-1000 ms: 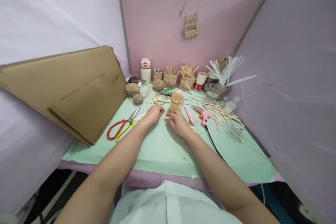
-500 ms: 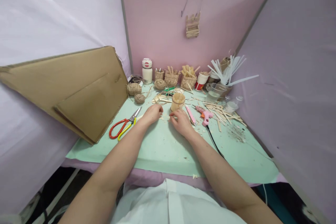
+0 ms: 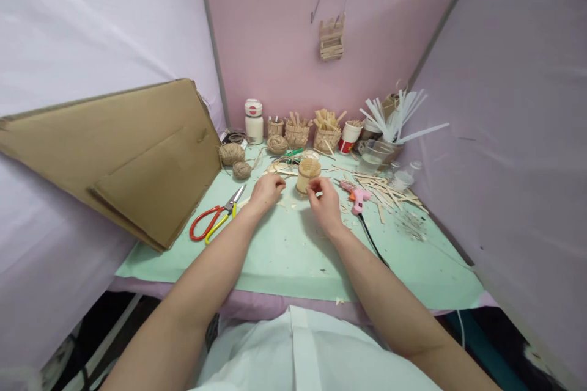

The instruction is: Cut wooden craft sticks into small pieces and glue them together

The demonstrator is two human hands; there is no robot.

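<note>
A small round cup of pale wooden strips stands upright on the green tabletop, a darker band round its rim and base. My left hand hovers to the left of the cup, fingertips pinched together; whatever they hold is too small to make out. On the cup's near right side is my right hand, thumb and forefinger curled together close to its wall. I cannot tell if it touches the cup or pinches something tiny. Pale scraps lie on the table between the hands.
Scissors with red and yellow handles lie left. A pink glue gun with a black cord and a pile of wooden sticks are right. Twine balls and filled stick baskets line the back. Cardboard leans left.
My right hand has risen and shifted right, its fingers now curled in and covering the pink cutter. My left hand stays nearly in place, its fingertips drawn slightly up. The view has tilted a little.
</note>
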